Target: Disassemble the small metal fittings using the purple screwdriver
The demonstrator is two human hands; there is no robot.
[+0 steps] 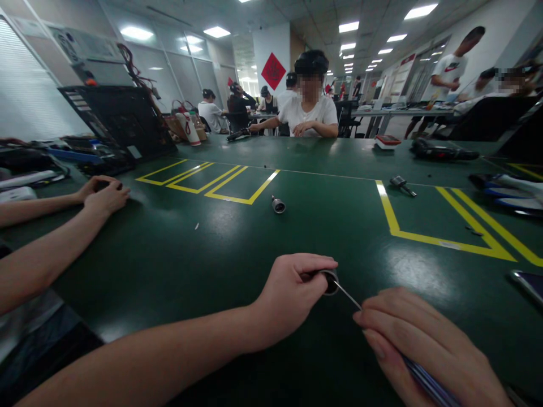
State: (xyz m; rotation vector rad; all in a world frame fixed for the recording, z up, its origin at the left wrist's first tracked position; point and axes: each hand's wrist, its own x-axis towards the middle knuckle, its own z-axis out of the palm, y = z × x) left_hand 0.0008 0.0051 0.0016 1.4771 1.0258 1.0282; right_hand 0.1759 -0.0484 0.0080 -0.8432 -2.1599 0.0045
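Observation:
Near the front middle of the green table (169, 249), my left hand (288, 294) is closed around a round metal socket (329, 281), its hollow end facing right. My right hand (419, 339) grips a screwdriver (428, 384) by its bluish handle. The thin shaft points up and left, and its tip is inside the socket's opening or at its rim; the exact contact is hidden. A similar metal socket piece (278, 204) lies farther back at the middle. Another metal piece with a shank (403, 186) rests at the right, inside a yellow tape outline.
Yellow tape (445, 243) marks areas left and right. Another person's hands (106, 195) rest at the left edge. A person in white (311, 113) sits opposite. A black tool (443, 151), a red-and-white box (387, 142) and a phone-like object (528, 285) lie at the right.

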